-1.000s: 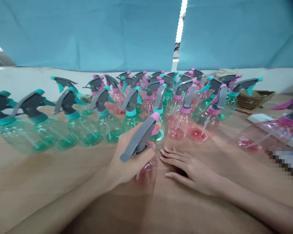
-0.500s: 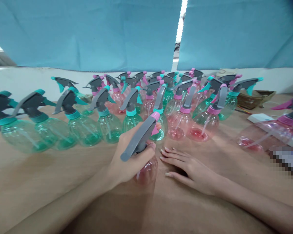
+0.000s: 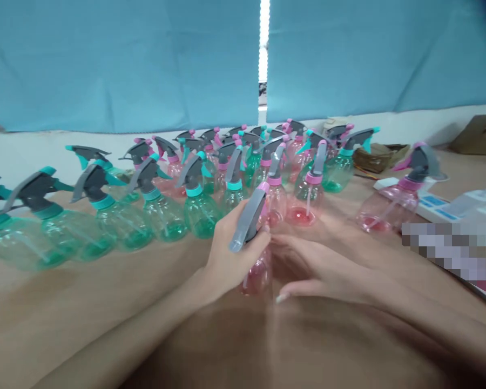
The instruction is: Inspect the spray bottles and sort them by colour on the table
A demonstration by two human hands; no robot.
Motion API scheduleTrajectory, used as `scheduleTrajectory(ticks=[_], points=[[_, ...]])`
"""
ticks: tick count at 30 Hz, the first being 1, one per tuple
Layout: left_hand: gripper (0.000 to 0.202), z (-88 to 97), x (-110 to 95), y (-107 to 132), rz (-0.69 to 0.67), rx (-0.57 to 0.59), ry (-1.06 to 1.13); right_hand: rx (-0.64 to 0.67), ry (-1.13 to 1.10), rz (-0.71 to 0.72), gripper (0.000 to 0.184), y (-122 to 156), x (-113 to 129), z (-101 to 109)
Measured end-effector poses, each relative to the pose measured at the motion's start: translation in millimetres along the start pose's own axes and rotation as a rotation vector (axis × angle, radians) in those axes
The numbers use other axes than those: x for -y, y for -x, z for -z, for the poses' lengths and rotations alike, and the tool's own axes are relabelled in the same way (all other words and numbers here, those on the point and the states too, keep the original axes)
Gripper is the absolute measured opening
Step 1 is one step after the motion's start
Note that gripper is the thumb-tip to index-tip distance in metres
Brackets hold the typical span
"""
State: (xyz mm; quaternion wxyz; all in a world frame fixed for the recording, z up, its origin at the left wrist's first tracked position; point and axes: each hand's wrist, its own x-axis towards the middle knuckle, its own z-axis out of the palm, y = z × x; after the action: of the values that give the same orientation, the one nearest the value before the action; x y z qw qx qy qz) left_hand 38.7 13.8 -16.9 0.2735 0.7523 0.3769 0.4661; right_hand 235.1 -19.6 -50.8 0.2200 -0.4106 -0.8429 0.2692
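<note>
My left hand (image 3: 227,246) is wrapped around the neck of a pink spray bottle (image 3: 257,276) with a grey trigger head, in front of me. The palm and fingers hide part of its neck and trigger. On the right, my right hand (image 3: 328,267) is open, thumb apart, its fingertips reaching behind the bottle. Whether they touch it I cannot tell. Just beyond stand a pink spray bottle (image 3: 303,208) and a green one (image 3: 202,213).
Several green spray bottles (image 3: 125,229) line the left of the wooden table (image 3: 117,308), with more pink and green ones behind. One pink bottle (image 3: 389,202) stands apart at right, near a white power strip (image 3: 433,202). A blue curtain (image 3: 125,65) hangs behind.
The view has turned a little to the right. My right hand has come up closer to the held bottle, its fingers now partly behind it. My left hand keeps its hold.
</note>
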Motion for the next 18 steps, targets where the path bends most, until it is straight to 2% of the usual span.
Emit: scheduleTrajectory(ticks=[5, 9, 12, 15, 18], points=[[0.02, -50.0, -10, -15, -0.029, 0.093, 0.04, -0.3, 0.106, -0.103, 0.081, 38, 5, 22], [0.031, -98.2, -24, -29, -0.066, 0.187, 0.157, -0.37, 0.192, -0.119, 0.076, 58, 3, 37], [0.037, -126.5, -34, -40, -0.107, 0.258, 0.195, -0.451, 0.203, -0.151, 0.064, 67, -8, 44], [0.058, -138.9, -39, -50, -0.116, 0.337, 0.187, -0.476, 0.207, -0.177, 0.05, 72, -24, 51], [0.072, -135.9, -34, -54, -0.066, 0.366, 0.168, -0.516, 0.238, -0.205, 0.045, 70, -43, 61]])
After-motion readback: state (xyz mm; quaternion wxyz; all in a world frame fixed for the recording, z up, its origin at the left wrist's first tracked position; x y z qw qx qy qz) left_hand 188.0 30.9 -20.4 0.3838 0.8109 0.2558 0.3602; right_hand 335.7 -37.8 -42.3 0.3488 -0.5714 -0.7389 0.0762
